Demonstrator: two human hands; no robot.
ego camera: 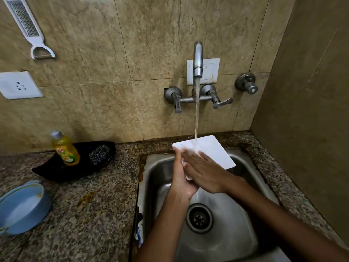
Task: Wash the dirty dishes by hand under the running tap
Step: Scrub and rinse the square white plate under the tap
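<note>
Steel sink [243, 220], drain bare, holds no dishes; white square plate [211, 152] is held above its far rim under the tap [198, 59] stream. Black tray [56, 173] on the counter holds a yellow soap bottle [65, 148] and a steel scrubber [99, 154]. Blue bowls [20, 207] are stacked at left (partly cut off by the frame edge). Plate's near corner is hidden behind the hands. Left hand [181, 176] grips the plate's left edge, fingers curled under; right hand [204, 171] lies flat on its face, fingertips blurred.
</note>
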